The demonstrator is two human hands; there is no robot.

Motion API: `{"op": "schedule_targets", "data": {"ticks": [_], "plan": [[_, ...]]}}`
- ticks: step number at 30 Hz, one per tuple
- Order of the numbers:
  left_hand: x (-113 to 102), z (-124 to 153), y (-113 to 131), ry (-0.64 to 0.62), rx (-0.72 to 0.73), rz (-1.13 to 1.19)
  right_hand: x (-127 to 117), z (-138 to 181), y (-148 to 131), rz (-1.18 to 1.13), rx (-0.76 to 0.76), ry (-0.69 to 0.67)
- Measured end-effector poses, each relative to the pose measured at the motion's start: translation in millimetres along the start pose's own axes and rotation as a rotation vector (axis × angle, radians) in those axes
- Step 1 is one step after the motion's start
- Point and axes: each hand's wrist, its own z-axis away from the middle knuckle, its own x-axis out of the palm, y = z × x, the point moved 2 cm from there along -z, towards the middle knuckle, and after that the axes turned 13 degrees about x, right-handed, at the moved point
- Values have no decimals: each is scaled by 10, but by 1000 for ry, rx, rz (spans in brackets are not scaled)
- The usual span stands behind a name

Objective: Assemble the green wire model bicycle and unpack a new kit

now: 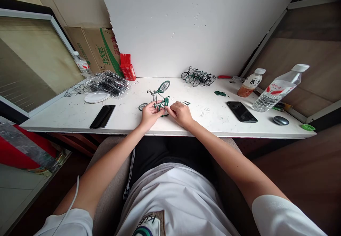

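A small green model bicycle [159, 103] is tilted over the front middle of the table, one spoked wheel up at the back and another low on the left. My left hand [150, 116] is closed around its lower frame, fingers partly behind it. From the right, my right hand [180, 114] pinches at the bicycle's near end, beside a flat green part [166, 101]; the exact spot between thumb and forefinger is too small to make out. A few thin dark green pieces [185, 103] lie just beyond my right hand.
Several model bicycles [198, 76] stand at the back. Left are a phone [102, 116], a white lid [97, 97], bagged black parts [109, 83] and a red box [128, 68]. Right are green scraps [220, 93], another phone [241, 111], two bottles [278, 88] and a dark oval object [280, 120].
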Motion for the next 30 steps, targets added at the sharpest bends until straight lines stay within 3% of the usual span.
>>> {"op": "schedule_targets", "data": {"ticks": [7, 13, 25, 30], "plan": [[-6, -1, -8, 29, 2, 5, -53, 10, -40, -77, 95, -13], [-39, -22, -60, 83, 12, 8, -60, 11, -57, -143, 59, -21], [-7, -3, -23, 16, -12, 9, 23, 1, 8, 28, 111, -49], [-18, -14, -51, 39, -6, 18, -41, 7, -44, -53, 152, -62]]}}
